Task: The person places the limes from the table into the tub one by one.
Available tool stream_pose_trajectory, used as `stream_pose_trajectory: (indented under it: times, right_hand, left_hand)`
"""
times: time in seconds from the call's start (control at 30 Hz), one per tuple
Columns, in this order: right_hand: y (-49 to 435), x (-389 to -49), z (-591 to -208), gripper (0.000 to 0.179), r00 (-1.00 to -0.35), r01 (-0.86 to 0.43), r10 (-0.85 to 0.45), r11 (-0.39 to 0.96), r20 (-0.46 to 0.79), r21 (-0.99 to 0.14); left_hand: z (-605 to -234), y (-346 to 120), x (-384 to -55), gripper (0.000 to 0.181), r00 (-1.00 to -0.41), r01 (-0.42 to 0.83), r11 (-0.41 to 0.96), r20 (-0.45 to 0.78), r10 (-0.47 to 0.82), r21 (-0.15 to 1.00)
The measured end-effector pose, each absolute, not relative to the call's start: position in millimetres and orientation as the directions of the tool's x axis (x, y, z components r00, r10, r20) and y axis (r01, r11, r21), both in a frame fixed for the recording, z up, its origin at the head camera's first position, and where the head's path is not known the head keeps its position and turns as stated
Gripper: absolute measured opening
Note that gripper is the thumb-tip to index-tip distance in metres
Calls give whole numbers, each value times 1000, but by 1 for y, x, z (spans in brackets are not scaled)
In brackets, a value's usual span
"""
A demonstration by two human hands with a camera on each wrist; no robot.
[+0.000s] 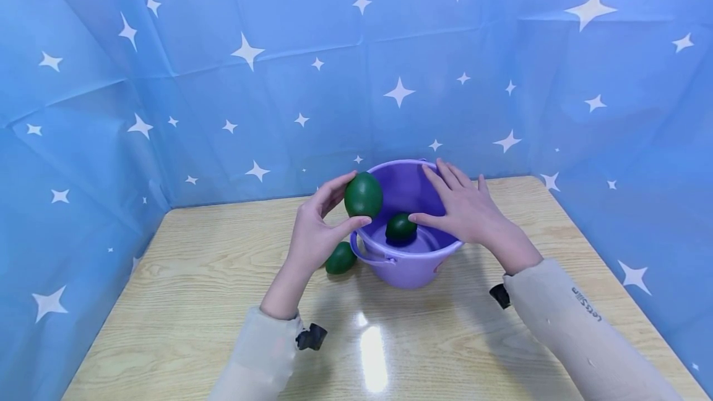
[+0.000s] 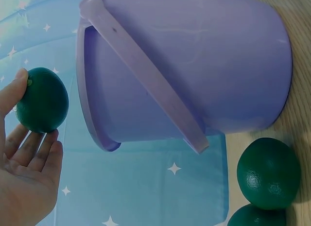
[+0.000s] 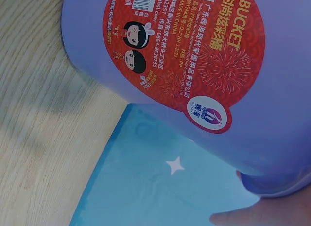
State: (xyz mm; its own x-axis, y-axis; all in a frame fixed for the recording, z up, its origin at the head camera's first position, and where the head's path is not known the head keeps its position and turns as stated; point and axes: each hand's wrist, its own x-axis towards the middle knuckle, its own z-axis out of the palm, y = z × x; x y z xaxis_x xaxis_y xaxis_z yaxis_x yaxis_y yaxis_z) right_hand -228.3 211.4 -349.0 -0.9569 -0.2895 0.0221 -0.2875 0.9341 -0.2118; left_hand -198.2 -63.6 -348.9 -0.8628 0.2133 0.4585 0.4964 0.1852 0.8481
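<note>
Green fruits (image 1: 363, 194) — three; purple bucket (image 1: 412, 265) — one.

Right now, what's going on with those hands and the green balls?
Left hand holds green ball over bucket rim. Right hand rests open on rim. Second ball inside. Nothing blocking.

Both hands raised, forearms extended forward in pale sleeves.
Left hand (image 1: 312, 234) is held upright, thumb and fingers (image 2: 30, 148) curled in a pinch grip. Right hand (image 1: 468, 209) is laid flat, palm down, fingers straight and spread, thumb extended inward.
</note>
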Motion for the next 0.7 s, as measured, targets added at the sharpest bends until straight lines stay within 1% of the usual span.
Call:
stream_pose_trajectory:
  times: [0.7]
  right_hand:
    - [212, -228, -350, 101, -958, -283, -285, 935, 21, -212]
  left_hand:
    - [-347, -59, -198, 68, -859, 500, 179, 460, 224, 847]
